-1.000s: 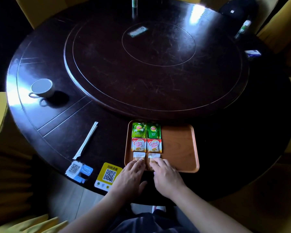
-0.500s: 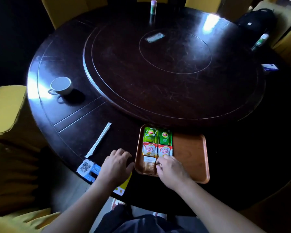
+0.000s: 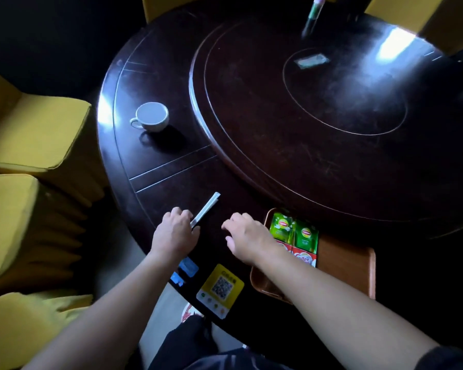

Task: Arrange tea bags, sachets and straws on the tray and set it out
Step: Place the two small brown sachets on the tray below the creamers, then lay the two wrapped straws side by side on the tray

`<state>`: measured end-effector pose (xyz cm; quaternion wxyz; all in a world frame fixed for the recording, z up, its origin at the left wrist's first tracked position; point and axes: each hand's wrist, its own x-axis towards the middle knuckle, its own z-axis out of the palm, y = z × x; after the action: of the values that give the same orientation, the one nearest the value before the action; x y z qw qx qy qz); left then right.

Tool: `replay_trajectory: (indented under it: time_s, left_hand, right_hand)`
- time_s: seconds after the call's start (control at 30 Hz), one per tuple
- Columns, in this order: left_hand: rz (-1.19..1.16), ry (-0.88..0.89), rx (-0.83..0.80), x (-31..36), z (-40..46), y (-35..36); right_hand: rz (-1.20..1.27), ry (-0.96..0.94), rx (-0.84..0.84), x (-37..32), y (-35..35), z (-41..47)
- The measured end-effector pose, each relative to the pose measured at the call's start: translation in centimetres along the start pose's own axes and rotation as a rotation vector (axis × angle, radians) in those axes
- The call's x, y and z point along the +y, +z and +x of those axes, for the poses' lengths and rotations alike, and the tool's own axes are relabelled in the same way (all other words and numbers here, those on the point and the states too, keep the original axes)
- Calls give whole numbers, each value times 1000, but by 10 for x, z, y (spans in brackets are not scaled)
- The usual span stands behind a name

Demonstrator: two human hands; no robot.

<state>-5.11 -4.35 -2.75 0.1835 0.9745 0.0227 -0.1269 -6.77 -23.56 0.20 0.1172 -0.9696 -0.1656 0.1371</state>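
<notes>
A brown tray (image 3: 342, 265) sits at the near edge of the dark round table. In its left half lie two green tea bags (image 3: 293, 231) and, below them, red-and-white creamer sachets (image 3: 304, 259), partly hidden by my right forearm. A white paper-wrapped straw (image 3: 206, 208) lies on the table left of the tray. My left hand (image 3: 175, 232) rests over the straw's near end, fingers curled at it; whether they grip it I cannot tell. My right hand (image 3: 247, 236) hovers between straw and tray, fingers spread, holding nothing.
A white cup (image 3: 151, 120) stands at the left of the table. A raised turntable (image 3: 332, 116) fills the middle, with a small packet (image 3: 312, 60) and a bottle (image 3: 313, 14) on it. A yellow QR card (image 3: 221, 288) and blue cards (image 3: 187, 271) lie near the edge. Yellow chairs (image 3: 30, 145) stand left.
Both hands have left the tray and moved left. The left hand has reached the straw's near end; the right hand has lifted off the sachets. The view has swung left.
</notes>
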Motion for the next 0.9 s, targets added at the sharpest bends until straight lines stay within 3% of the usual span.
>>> replay_trajectory:
  time_s: [0.37,0.73,0.9]
  left_hand:
    - [-77,71,45,-20,12,10]
    - [-88,99,12,-19,12,10]
    - [-39,193,18,-17,9,7]
  right_hand:
    - [-279,-231,21,-7,18,90]
    - [-475,-345,68,-7,24,92]
    - [-476,-339,145,-6,20,80]
